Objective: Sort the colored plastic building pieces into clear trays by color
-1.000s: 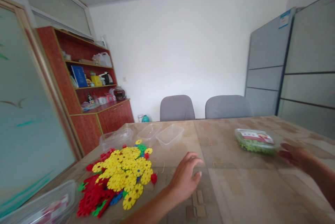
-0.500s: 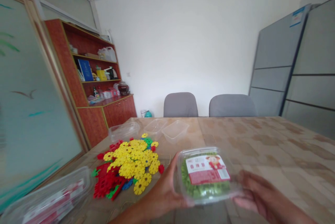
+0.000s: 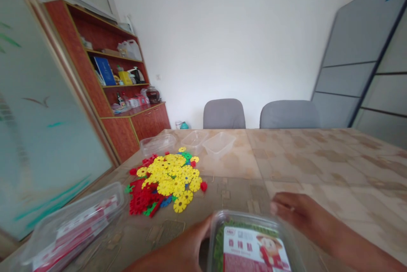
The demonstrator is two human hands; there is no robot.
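A clear plastic container (image 3: 219, 214) of green shredded stuff, with a red and white label (image 3: 254, 248), sits at the bottom edge of the view, which cuts off its near part. My left hand (image 3: 193, 240) grips its left side; several fingers are out of sight. Just past its upper right corner is my right hand (image 3: 295, 208), fingers curled together, apart from the container as far as I can see. Whether anything is inside those fingers is hidden. Beyond my left hand lies a pile of yellow flower-shaped discs (image 3: 173, 174) and red plastic pieces (image 3: 143, 197).
At the left, a clear container (image 3: 111, 191) has red and white labels in it. Three clear plastic tubs (image 3: 219, 144) stand behind the pile on the tiled-pattern table (image 3: 318, 157). Grey chairs (image 3: 224, 115) and a wooden shelf unit (image 3: 104, 38) are farther back.
The labelled container has come down and nearer to me, still in my left hand. My right hand has left its right side and risen past the corner. The view has tipped downward.
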